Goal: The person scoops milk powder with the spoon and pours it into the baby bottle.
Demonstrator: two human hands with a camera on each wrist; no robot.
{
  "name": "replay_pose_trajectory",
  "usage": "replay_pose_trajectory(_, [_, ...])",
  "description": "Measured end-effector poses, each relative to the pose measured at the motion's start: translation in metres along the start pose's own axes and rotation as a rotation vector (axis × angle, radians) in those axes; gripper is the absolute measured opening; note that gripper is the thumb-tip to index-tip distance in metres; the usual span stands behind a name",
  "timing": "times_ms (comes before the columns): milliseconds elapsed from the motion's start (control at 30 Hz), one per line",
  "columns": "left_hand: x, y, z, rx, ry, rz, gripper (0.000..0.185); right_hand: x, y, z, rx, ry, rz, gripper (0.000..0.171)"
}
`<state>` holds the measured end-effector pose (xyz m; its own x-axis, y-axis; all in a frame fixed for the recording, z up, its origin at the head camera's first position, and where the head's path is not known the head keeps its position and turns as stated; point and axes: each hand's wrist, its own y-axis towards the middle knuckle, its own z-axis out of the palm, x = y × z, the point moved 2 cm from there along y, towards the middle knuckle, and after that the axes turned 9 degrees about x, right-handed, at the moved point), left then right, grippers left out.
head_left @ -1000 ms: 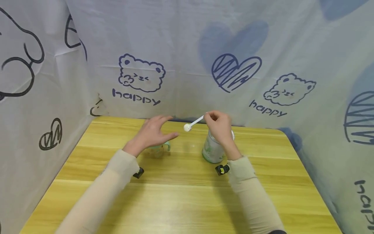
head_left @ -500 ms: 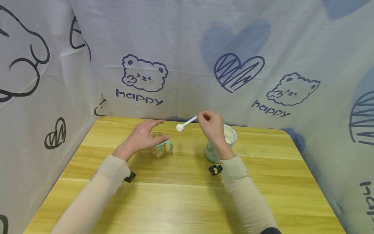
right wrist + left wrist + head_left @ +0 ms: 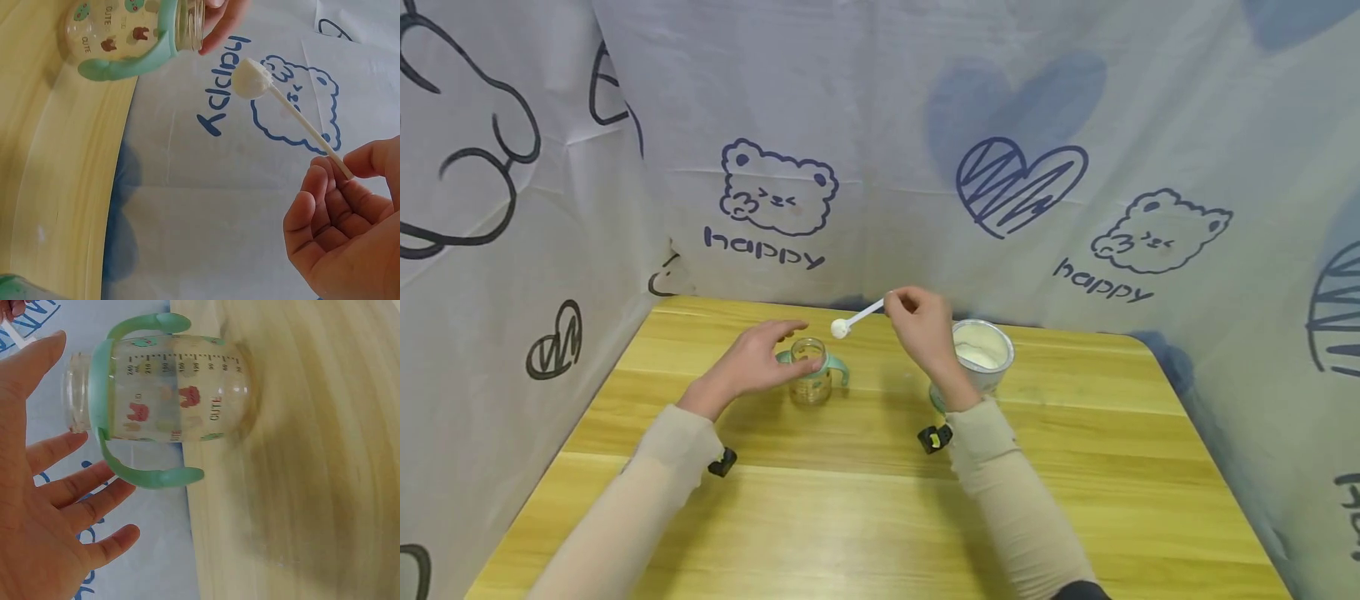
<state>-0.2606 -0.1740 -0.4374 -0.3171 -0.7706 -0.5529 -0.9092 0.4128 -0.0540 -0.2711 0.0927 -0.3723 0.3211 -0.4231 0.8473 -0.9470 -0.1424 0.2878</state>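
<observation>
A clear baby bottle (image 3: 811, 377) (image 3: 162, 394) (image 3: 119, 34) with green handles and an open neck stands on the wooden table (image 3: 880, 500). My left hand (image 3: 760, 360) (image 3: 44, 506) hovers open right beside its neck, fingers spread, not clearly gripping. My right hand (image 3: 917, 321) (image 3: 350, 219) pinches the handle of a white scoop (image 3: 853, 318) (image 3: 284, 103) heaped with white powder. The scoop's bowl hangs just above and to the right of the bottle's mouth. An open tin of white powder (image 3: 977, 354) stands behind my right wrist.
White cloth printed with bears, hearts and "happy" (image 3: 880, 167) walls in the table at the back and on both sides. Bare wood lies in front of the bottle and the tin. The table's right corner (image 3: 1142, 342) is rounded.
My right hand has carried the full scoop left from over the tin towards the bottle. My left hand has dropped and closed in beside the bottle's neck.
</observation>
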Motion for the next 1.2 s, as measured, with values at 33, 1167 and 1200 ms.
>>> replay_pose_trajectory(33, [0.002,0.0,0.001,0.003,-0.006,-0.004,0.087,0.0,0.0,0.002,0.006,0.002,0.006,0.023])
replay_pose_trajectory(1167, [0.018,-0.003,0.012,0.014,-0.073,-0.01,0.08,0.009,-0.006,0.033,0.121,-0.068,-0.074,0.025])
replay_pose_trajectory(1200, [0.017,-0.003,0.012,0.015,-0.074,-0.012,0.08,0.008,-0.007,0.034,0.13,-0.076,-0.085,0.026])
